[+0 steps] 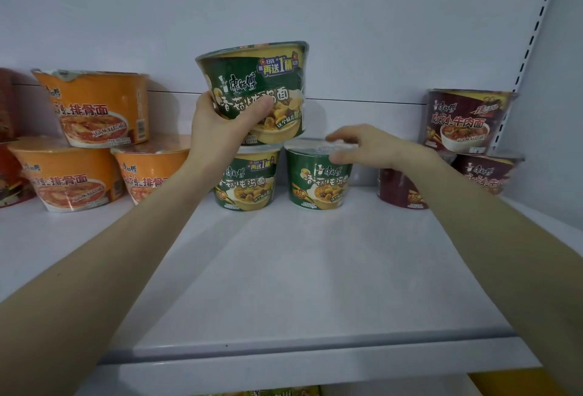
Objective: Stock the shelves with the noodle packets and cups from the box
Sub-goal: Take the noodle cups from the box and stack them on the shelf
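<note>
Our left hand [217,133] gripped a green paper noodle cup [255,86] over two matching green cups [249,184] on the white shelf [315,269]. Our right hand [359,146] rested relaxed fingers on one lid. Orange cups [94,108] and maroon cups [463,121] looked stocked; we saw no box.

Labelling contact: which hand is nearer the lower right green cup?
Right. The right hand rests on the lower right green cup; the left hand grips the raised cup above-left.

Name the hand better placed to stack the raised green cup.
The left hand: it grips the raised green cup above the two lower cups. The right hand rests on one lid.
</note>
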`<state>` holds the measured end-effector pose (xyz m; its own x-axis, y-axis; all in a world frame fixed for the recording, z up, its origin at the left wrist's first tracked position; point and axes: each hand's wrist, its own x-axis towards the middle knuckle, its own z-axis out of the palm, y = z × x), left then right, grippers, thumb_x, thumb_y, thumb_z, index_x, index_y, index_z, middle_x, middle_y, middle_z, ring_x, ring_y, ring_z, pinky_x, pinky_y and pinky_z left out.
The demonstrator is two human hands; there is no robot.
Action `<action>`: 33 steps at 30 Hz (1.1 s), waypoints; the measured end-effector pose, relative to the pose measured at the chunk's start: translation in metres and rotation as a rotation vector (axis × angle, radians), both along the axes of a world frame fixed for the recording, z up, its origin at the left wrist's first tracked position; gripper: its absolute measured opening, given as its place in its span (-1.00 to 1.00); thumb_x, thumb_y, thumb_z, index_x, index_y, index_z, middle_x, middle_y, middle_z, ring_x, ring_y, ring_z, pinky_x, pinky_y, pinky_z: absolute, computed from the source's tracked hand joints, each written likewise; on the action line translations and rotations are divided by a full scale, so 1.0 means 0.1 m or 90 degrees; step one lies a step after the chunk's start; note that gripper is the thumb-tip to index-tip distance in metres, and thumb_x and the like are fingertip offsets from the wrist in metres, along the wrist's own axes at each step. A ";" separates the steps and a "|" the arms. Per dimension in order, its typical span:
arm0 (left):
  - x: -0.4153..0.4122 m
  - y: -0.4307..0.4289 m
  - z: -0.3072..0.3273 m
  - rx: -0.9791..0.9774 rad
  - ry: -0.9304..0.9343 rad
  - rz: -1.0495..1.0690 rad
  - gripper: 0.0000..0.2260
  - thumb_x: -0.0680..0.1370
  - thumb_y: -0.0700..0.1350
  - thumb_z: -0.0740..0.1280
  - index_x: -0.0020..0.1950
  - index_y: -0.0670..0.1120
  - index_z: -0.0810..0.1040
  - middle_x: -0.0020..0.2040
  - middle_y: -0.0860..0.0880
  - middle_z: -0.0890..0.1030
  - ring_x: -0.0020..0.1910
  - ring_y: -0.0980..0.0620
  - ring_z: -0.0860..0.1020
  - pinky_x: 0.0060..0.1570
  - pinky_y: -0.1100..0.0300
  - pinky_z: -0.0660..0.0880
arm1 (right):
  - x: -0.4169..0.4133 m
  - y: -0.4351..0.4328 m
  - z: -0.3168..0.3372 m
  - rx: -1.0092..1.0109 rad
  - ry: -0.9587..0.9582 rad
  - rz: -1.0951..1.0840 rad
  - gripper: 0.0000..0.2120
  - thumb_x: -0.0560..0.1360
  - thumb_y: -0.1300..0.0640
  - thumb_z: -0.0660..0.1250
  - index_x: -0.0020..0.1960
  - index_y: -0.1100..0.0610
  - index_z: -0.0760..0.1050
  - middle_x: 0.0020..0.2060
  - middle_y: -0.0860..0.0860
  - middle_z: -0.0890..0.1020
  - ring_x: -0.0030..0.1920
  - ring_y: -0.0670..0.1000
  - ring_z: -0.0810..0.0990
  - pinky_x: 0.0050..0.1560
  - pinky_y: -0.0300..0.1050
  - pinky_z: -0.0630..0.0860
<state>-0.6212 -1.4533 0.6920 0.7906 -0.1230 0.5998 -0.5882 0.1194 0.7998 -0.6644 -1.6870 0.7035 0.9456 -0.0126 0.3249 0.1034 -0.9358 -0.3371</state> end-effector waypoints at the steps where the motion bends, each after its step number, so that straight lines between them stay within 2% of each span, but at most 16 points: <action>1: 0.00 0.00 0.00 0.002 0.002 0.003 -0.37 0.29 0.13 0.52 0.25 -0.12 0.43 0.08 0.04 0.63 0.02 0.11 0.62 0.11 0.07 0.55 | -0.04 0.04 0.06 0.065 -0.061 0.010 -0.59 0.51 0.11 0.32 0.34 0.13 0.40 0.26 0.05 0.50 0.28 0.03 0.44 0.26 -0.17 0.33; 3: -0.03 -0.01 -0.01 0.012 0.004 0.007 -0.27 0.20 0.22 0.50 0.25 -0.11 0.43 0.08 0.02 0.63 0.02 0.10 0.62 0.09 0.06 0.56 | -0.16 0.18 0.23 0.250 -0.191 0.057 -0.61 0.53 0.06 0.28 0.34 0.07 0.38 0.18 -0.03 0.51 0.24 -0.05 0.46 0.23 -0.18 0.38; 5: -0.06 -0.04 -0.02 0.026 0.001 0.011 -0.21 0.16 0.27 0.47 0.27 -0.10 0.41 0.10 0.03 0.62 0.03 0.10 0.62 0.07 0.06 0.56 | -0.27 0.32 0.40 0.359 -0.225 0.111 -0.61 0.53 -0.03 0.25 0.34 -0.04 0.35 0.17 -0.07 0.49 0.22 -0.08 0.47 0.17 -0.17 0.43; 9: -0.13 -0.13 -0.04 0.050 -0.021 0.028 -0.26 0.24 0.19 0.51 0.30 -0.09 0.35 0.13 0.07 0.58 0.07 0.10 0.58 0.06 0.11 0.56 | -0.33 0.54 0.56 0.330 -0.205 0.159 -0.52 0.49 -0.06 0.30 0.38 -0.07 0.27 0.27 -0.08 0.45 0.27 -0.08 0.43 0.10 -0.20 0.47; 13: -0.16 -0.16 0.00 0.067 -0.016 0.042 -0.30 0.30 0.16 0.50 0.31 -0.09 0.33 0.15 0.06 0.57 0.08 0.11 0.57 0.08 0.12 0.54 | -0.25 0.62 0.57 0.273 -0.226 0.133 -0.54 0.39 -0.05 0.44 0.23 0.05 0.43 -0.03 -0.16 0.50 0.16 -0.06 0.50 0.20 -0.04 0.51; 16: -0.21 -0.13 0.04 0.115 -0.023 0.045 -0.34 0.37 0.15 0.44 0.34 -0.08 0.29 0.16 0.10 0.52 0.06 0.20 0.52 0.06 0.24 0.48 | -0.19 0.56 0.57 0.308 -0.238 0.147 -0.60 0.36 -0.01 0.47 0.12 0.08 0.47 -0.07 -0.10 0.52 0.15 -0.01 0.53 0.14 0.03 0.56; 18: -0.29 -0.10 -0.03 0.187 -0.043 0.075 -0.35 0.43 0.14 0.38 0.38 -0.12 0.22 0.17 0.10 0.44 0.07 0.24 0.44 0.10 0.22 0.40 | -0.13 0.48 0.55 0.330 -0.248 0.146 -0.60 0.34 0.00 0.49 0.11 0.07 0.46 -0.02 -0.06 0.52 0.17 0.01 0.52 0.16 0.06 0.54; 20: -0.38 -0.06 -0.21 0.318 -0.127 0.164 -0.33 0.48 0.11 0.34 0.45 -0.17 0.17 0.29 -0.04 0.40 0.25 0.07 0.37 0.19 0.15 0.30 | -0.05 0.40 0.53 0.351 -0.256 0.127 -0.57 0.33 0.01 0.50 0.12 0.06 0.45 0.05 -0.02 0.51 0.20 0.03 0.50 0.20 0.07 0.51; 21: -0.42 -0.03 -0.32 0.398 -0.189 0.182 -0.36 0.49 0.11 0.33 0.44 -0.16 0.20 0.34 -0.09 0.39 0.30 0.01 0.34 0.21 0.18 0.27 | -0.01 0.37 0.51 0.363 -0.254 0.120 -0.56 0.33 0.02 0.50 0.14 0.07 0.44 0.05 -0.01 0.51 0.20 0.03 0.50 0.22 0.07 0.51; 23: -0.51 0.01 -0.56 0.560 -0.260 0.102 -0.42 0.49 0.17 0.30 0.41 -0.10 0.30 0.35 -0.07 0.40 0.31 0.01 0.34 0.16 0.29 0.23 | 0.08 0.34 0.46 0.387 -0.245 0.111 -0.52 0.33 0.06 0.50 0.18 0.11 0.44 0.02 -0.04 0.49 0.21 0.04 0.49 0.22 0.05 0.50; 25: -0.59 0.04 -0.75 0.725 -0.218 -0.047 -0.38 0.47 0.29 0.21 0.41 -0.05 0.30 0.40 -0.03 0.35 0.35 0.06 0.30 0.22 0.35 0.18 | 0.17 0.33 0.41 0.412 -0.235 0.111 -0.49 0.34 0.09 0.50 0.22 0.15 0.43 0.01 -0.04 0.48 0.20 0.05 0.48 0.21 0.03 0.52; 27: -0.65 0.04 -0.86 0.841 -0.183 -0.123 -0.23 0.35 0.44 0.00 0.38 -0.03 0.33 0.40 -0.04 0.32 0.38 0.07 0.23 0.31 0.26 0.15 | 0.24 0.33 0.38 0.431 -0.213 0.115 -0.48 0.35 0.12 0.49 0.25 0.17 0.40 0.09 0.03 0.46 0.19 0.06 0.49 0.15 -0.04 0.55; 28: -0.66 0.05 -0.89 0.860 -0.187 -0.125 -0.15 0.28 0.45 -0.12 0.36 -0.04 0.34 0.38 -0.05 0.32 0.36 0.07 0.22 0.31 0.23 0.15 | 0.28 0.33 0.36 0.440 -0.197 0.118 -0.48 0.37 0.13 0.47 0.27 0.18 0.39 0.12 0.06 0.45 0.17 0.06 0.50 0.10 -0.09 0.57; 30: -0.66 0.06 -0.91 0.863 -0.200 -0.105 -0.11 0.22 0.43 -0.21 0.34 -0.06 0.34 0.36 -0.07 0.33 0.34 0.05 0.21 0.31 0.20 0.17 | 0.33 0.32 0.33 0.468 -0.165 0.127 -0.49 0.39 0.16 0.45 0.28 0.18 0.37 0.14 0.06 0.43 0.12 0.04 0.51 0.05 -0.15 0.57; 33: -0.65 0.05 -0.92 0.871 -0.224 -0.094 -0.11 0.24 0.43 -0.23 0.33 -0.08 0.34 0.35 -0.09 0.34 0.33 0.02 0.24 0.33 0.15 0.20 | 0.41 0.29 0.34 0.514 -0.125 0.145 -0.48 0.41 0.18 0.43 0.31 0.17 0.33 0.10 0.00 0.44 0.13 0.04 0.50 0.15 -0.07 0.53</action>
<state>-0.6859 -1.4480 0.5996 0.5564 -0.8247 0.1015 -0.8281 -0.5403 0.1491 -0.6236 -1.6580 0.7371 0.8807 -0.1265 0.4565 0.3861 -0.3666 -0.8465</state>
